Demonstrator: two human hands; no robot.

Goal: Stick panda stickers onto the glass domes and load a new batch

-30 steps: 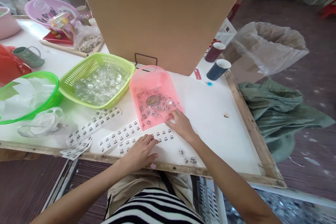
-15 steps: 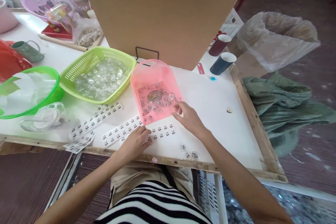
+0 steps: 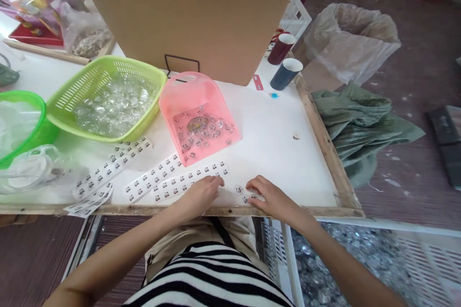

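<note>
On the white tabletop, my right hand [image 3: 275, 200] is lowered over several small clear pieces with panda prints [image 3: 239, 189]. Its thumb and forefinger are apart, with one piece partly covered beneath them. My left hand [image 3: 202, 195] is beside the right end of a white strip of panda stickers [image 3: 207, 170]. Its fingers are bent and close together; anything between them is hidden. More sticker strips [image 3: 114, 171] lie to the left. Beyond the hands, a pink scoop-shaped tray [image 3: 218, 98] holds several panda-printed clear pieces and a dark oval item [image 3: 197, 125].
A yellow-green basket [image 3: 57, 122] of clear pieces stands left of the tray, with a green basin [image 3: 50, 129] beside it. A tall cardboard box [image 3: 194, 19] rises behind. Two mugs [image 3: 286, 74] stand at the back right. Wooden edging [image 3: 326, 148] borders the table.
My right hand has left the tray's right corner and come down to the loose pieces near the front edge. My left hand has shifted right along the sticker strip. The view has turned right.
</note>
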